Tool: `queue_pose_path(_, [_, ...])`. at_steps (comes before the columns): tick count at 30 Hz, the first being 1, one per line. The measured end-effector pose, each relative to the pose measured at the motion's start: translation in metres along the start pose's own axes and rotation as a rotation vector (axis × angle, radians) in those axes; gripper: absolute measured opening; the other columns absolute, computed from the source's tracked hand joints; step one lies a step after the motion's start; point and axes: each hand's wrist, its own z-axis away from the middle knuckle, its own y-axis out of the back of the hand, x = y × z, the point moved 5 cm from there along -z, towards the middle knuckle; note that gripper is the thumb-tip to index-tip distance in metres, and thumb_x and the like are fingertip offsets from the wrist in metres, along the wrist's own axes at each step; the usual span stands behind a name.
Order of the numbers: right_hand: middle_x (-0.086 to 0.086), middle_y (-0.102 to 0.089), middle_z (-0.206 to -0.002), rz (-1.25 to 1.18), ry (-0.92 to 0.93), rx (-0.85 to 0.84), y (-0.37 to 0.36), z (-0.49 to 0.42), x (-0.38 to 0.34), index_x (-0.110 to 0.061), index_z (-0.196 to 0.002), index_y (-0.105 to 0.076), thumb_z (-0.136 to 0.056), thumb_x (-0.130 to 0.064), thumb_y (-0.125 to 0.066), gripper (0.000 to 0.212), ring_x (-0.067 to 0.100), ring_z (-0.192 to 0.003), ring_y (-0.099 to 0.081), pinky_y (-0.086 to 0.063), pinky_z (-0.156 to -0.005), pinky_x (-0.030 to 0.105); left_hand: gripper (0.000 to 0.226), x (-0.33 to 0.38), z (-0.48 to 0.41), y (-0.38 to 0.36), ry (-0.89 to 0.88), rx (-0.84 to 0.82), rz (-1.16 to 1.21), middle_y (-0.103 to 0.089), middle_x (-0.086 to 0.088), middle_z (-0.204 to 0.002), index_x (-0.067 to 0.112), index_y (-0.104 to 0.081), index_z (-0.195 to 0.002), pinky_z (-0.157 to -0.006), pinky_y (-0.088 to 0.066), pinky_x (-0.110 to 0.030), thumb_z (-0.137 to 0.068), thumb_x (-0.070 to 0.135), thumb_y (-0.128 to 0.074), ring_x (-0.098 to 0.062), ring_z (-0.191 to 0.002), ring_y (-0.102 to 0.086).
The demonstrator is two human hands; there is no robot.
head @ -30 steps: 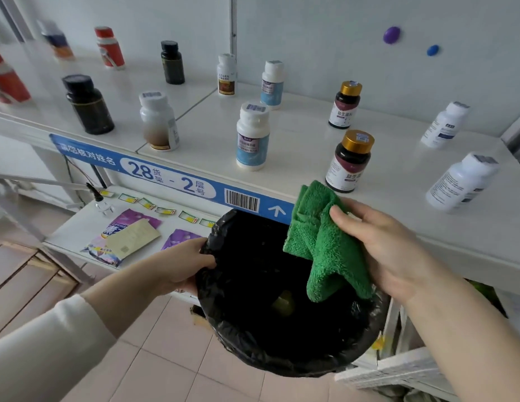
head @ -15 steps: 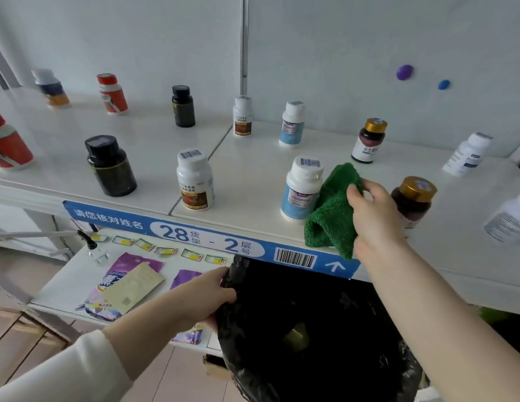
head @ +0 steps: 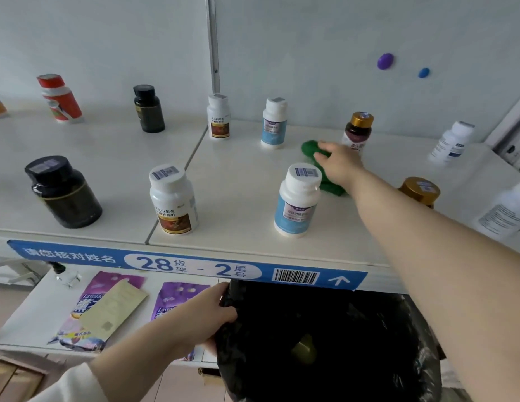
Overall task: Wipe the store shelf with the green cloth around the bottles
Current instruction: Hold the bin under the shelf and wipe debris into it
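Currently: cloth down on the shelf, mid-wipe

Lower centre of frame: left hand [head: 208, 311] grips the rim of the black bin bag [head: 325, 343], fingers curled over it, just under the shelf [head: 241, 175] edge.

Right of centre: the gap between rear blue-label bottle [head: 273, 123], front blue-label bottle [head: 298, 201] and gold-cap bottle [head: 358, 130] is where the green cloth [head: 309, 149] lies, flat on the shelf. Right hand [head: 340, 165] sits on top of it, fingers stretched out and pressing down. It's blurred, so can't tell if the thumb pinches an edge.

My read for the step: flat palm, even pressure, short strokes curving round each bottle base. Forearm passes close by the front bottle, a likely knock risk, so raise the elbow. Draw debris toward the front edge above the bag.
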Motion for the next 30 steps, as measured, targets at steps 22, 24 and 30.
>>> queue_pose_path(22, [0.006, -0.023, -0.153, 0.404, 0.304, -0.324, -0.027, 0.034, -0.006, -0.014, -0.142, -0.028, -0.096, -0.003, -0.028, 0.047, 0.027, -0.138, -0.023, -0.017, -0.107, 0.03, 0.033, 0.019, 0.005, 0.001, 0.022, 0.053, 0.075, -0.064, -0.019, -0.108, 0.01, -0.053, -0.112, -0.074, -0.056, -0.04, -0.086, -0.007, -0.041, -0.032, -0.095, -0.065])
queue_pose_path(24, [0.008, -0.024, -0.152, 0.414, 0.28, -0.297, -0.026, 0.045, -0.003, -0.013, -0.14, -0.031, -0.096, -0.002, -0.025, 0.046, 0.028, -0.137, -0.025, -0.02, -0.108, 0.033, 0.033, 0.019, 0.005, 0.0, 0.012, 0.055, 0.078, -0.063, -0.019, -0.104, 0.01, -0.052, -0.112, -0.068, -0.057, -0.038, -0.086, -0.008, -0.04, -0.03, -0.087, -0.065])
queue_pose_path(30, [-0.009, -0.014, -0.155, 0.341, 0.272, -0.325, -0.012, 0.091, 0.012, -0.031, -0.141, -0.03, -0.096, -0.006, -0.029, 0.051, 0.02, -0.138, -0.023, -0.022, -0.109, 0.032, 0.035, 0.016, 0.004, -0.003, 0.01, 0.013, 0.13, -0.065, -0.012, -0.094, 0.013, -0.052, -0.111, -0.054, -0.059, -0.033, -0.087, -0.008, -0.04, -0.023, -0.074, -0.067])
